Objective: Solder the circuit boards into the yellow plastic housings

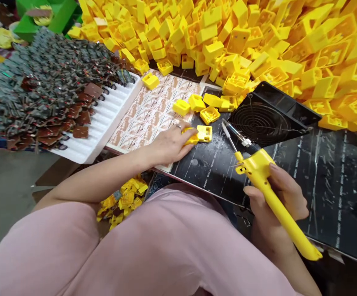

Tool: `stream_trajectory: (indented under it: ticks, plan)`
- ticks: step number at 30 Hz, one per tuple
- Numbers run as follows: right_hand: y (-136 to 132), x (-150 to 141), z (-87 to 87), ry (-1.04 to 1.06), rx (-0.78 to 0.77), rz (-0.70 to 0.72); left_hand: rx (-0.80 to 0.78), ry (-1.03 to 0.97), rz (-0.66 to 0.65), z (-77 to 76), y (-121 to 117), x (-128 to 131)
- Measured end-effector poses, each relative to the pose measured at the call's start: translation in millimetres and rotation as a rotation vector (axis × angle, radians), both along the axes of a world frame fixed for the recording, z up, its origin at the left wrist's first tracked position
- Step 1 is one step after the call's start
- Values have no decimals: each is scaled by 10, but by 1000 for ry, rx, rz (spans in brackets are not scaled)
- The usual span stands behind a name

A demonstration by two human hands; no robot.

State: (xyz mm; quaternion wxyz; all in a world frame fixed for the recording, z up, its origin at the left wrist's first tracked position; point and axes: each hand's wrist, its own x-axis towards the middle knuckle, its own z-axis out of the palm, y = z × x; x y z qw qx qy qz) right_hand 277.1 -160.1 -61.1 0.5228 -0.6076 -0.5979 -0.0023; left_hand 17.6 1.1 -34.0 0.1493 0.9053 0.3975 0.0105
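Observation:
My left hand (172, 142) reaches over the black work board (218, 172), its fingers closed around a small yellow plastic case (191, 135). Touching or just beyond the fingertips is another yellow case (205, 133), open side up. My right hand (279, 197) grips a yellow soldering gun (269, 189) by its long handle. The gun's metal tip and a thin feed tube point up and left, close to a black fan (255, 117). Several loose yellow cases (209, 115) lie between my left hand and the fan.
A big heap of yellow cases (212, 37) covers the far side. At left, a white ribbed tray (104, 127) bears piled brown circuit boards with wires (52, 78). A green bin (47, 18) stands behind it. More yellow pieces (126, 199) lie below the board's edge.

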Motion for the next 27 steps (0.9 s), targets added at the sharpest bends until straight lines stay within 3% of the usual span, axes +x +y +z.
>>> stream_trajectory:
  ticks: [3,5,7,9,13,16,18,20,24,27]
  plan:
    - [11,-69,81,-45,51,119,-10,-167,-36,-9,-123,-108]
    - [25,-86,155,-146,25,274,67,-180,56,31,-108,-177]
    - [25,-76,201,-291,2,346,155,-60,182,87,-60,-251]
    - [17,-60,201,-380,-10,345,147,104,247,131,-20,-331]
    - [114,-85,128,-428,-5,347,69,244,151,143,-63,-457]
    - [424,-156,96,-510,-96,391,113,199,22,123,-189,-452]
    - [734,-221,86,-583,-151,451,100,159,-113,113,-273,-395]
    - [1060,-296,71,-647,-204,500,107,128,-166,115,-332,-313]
    - [1506,-408,43,-720,-297,496,266,154,9,162,-368,-151]
    - [1522,-414,60,-705,-329,415,288,184,98,184,-365,-55]
